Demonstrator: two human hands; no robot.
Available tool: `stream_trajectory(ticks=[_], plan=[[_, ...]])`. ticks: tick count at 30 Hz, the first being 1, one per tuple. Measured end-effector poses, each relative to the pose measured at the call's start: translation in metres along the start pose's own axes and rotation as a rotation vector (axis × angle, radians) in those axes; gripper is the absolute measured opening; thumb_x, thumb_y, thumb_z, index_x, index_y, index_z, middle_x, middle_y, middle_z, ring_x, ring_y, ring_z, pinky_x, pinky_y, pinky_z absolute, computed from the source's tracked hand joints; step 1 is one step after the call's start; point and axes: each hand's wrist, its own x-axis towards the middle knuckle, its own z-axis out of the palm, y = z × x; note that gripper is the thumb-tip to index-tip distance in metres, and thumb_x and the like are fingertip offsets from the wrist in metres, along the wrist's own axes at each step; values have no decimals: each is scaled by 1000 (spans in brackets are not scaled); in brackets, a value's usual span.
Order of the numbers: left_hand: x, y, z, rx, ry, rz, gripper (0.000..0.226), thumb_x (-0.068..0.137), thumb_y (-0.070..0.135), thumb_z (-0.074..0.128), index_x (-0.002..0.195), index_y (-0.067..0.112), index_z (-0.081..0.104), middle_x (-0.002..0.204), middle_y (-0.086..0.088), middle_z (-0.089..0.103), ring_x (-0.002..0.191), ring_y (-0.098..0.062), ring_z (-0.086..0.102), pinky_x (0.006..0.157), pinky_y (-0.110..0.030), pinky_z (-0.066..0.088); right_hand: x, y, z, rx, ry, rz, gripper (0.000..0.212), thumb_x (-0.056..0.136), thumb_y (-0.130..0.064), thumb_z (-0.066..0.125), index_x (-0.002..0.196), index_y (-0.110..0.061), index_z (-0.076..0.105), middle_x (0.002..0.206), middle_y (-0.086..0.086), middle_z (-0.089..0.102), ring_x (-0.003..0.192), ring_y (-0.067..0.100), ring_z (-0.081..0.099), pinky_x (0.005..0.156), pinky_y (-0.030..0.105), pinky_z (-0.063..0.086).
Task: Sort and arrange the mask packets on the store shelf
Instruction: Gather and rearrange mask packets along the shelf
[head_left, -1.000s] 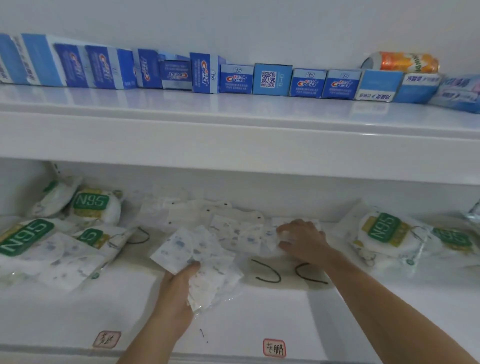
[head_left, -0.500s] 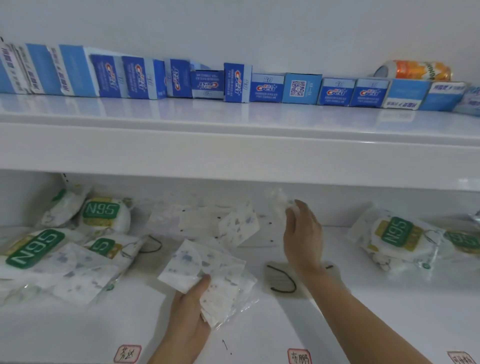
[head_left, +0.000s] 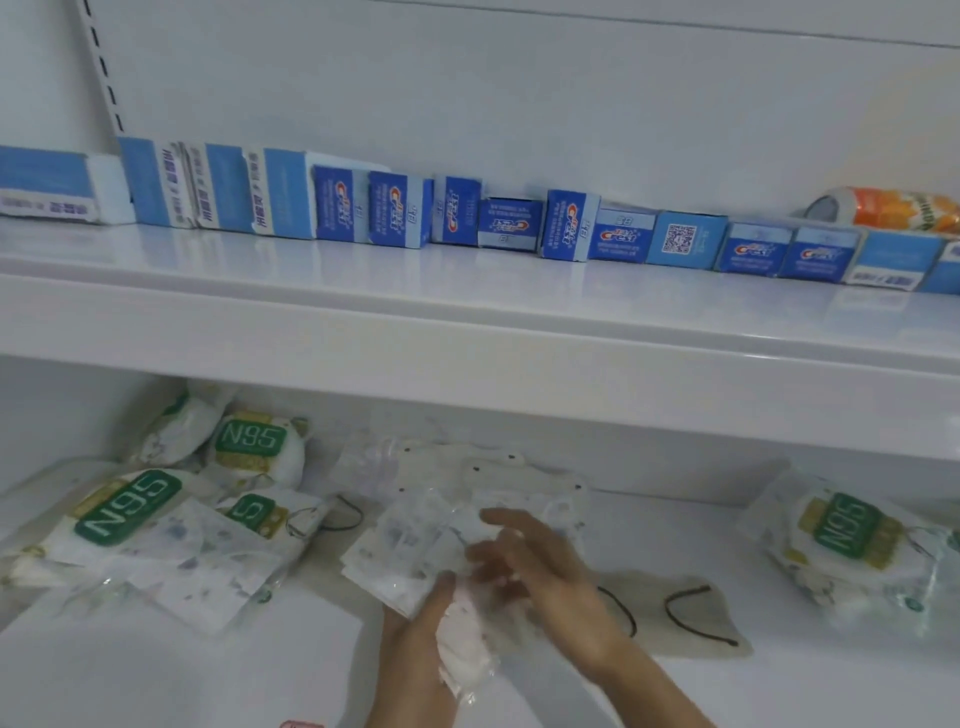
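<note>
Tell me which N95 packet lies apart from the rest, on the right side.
The lone N95 packet at the lower shelf's far right, label turned sideways. The other N95 packets cluster at the left; both hands are mid-shelf.

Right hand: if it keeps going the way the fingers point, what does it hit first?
The right hand points up-left, toward the back of the lower shelf. Its fingers already lie on the packet stack held by the left hand. Past that, probably the loose white masks; depth is unclear.
</note>
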Motion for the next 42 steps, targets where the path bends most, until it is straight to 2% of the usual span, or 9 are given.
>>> stream_trajectory(ticks=[4,9,14,17,22,27,30,36,42], plan=[[1,2,4,47,145,11,41,89,-9,62,124,14,65,112,-18,74,104,-39,70,97,-57,51,57,12,-27,-340,296,-26,31,89,-1,60,105,-26,69,101,-5,72,94,22,69,72,19,52],[-5,6,8,77,211,27,39,87,-11,65,118,11,67,98,-13,77,89,-32,73,64,-41,63,105,51,-47,-949,101,244,76,84,-44,65,151,-35,32,157,-5,29,145,23,28,114,50,30],[5,4,6,164,285,0,44,82,-11,71,123,3,64,117,-23,70,105,-40,68,94,-49,52,126,50,-67,-1124,33,338,86,74,-69,68,148,-35,39,150,1,42,140,28,32,111,54,28],[7,6,8,217,282,23,39,85,-15,67,120,2,62,107,-20,70,89,-32,71,81,-41,56,128,46,-73,-1209,-17,329,81,72,-73,71,140,-34,52,141,2,49,136,29,37,107,51,33],[13,11,13,146,267,22,43,92,-20,54,133,-8,50,110,-17,61,54,-7,64,43,-14,48,114,40,-88,-1025,82,169,53,69,-60,82,104,-28,58,99,-5,62,100,21,65,74,32,46],[12,0,0,252,211,30,50,86,-12,67,132,3,58,104,-17,69,92,-32,66,93,-47,50,82,-3,-98,-392,363,76,43,76,-40,88,106,-19,67,98,-2,72,73,13,71,54,24,50],[2,-1,6,240,201,68,59,76,-6,79,130,10,59,122,-20,68,109,-36,66,108,-55,45,43,-30,-82,-266,117,144,21,94,-36,71,104,-18,72,72,-6,70,46,1,59,43,20,42],[-28,-1,32,293,63,173,92,48,28,99,131,10,64,116,-11,73,106,-28,69,94,-40,49,-7,2,-45,-792,27,104,67,84,-65,65,142,-40,43,119,-14,50,110,5,53,91,23,41],[-60,-28,61,381,-149,77,51,81,-13,73,120,20,64,88,0,79,78,-13,76,59,-20,58,-52,2,-72,-577,360,-59,46,70,-57,78,94,-33,48,80,-9,62,68,4,59,58,20,44]])
